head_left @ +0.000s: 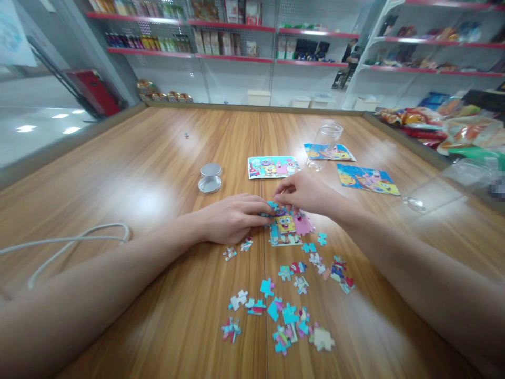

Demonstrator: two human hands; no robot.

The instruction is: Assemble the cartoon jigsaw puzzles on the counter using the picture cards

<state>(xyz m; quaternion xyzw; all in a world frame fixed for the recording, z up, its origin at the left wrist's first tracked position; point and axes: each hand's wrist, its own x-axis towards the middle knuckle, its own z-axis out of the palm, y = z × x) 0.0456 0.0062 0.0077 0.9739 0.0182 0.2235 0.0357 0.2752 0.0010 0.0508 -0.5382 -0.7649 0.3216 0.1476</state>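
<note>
A partly joined jigsaw puzzle (285, 225) with a yellow cartoon face and a pink figure lies on the wooden table. My left hand (232, 217) rests at its left side, fingers stretched out and their tips on its edge. Over the puzzle's top edge, my right hand (302, 193) is closed in a pinch on a puzzle piece (272, 204), mostly hidden by the fingers. Loose pieces lie nearer to me, among them a turquoise piece (267, 287), a pale piece (322, 338) and a dark cluster (338, 268). Two more pieces (229, 253) sit below my left hand.
Beyond the puzzle lies a picture card (273, 167). Farther right are two blue picture sheets (369, 179) and clear plastic cups, one upright (326, 138), one lying down (445, 181). Two round metal lids (209, 183) sit left. A white cable (90, 238) crosses the table's left side.
</note>
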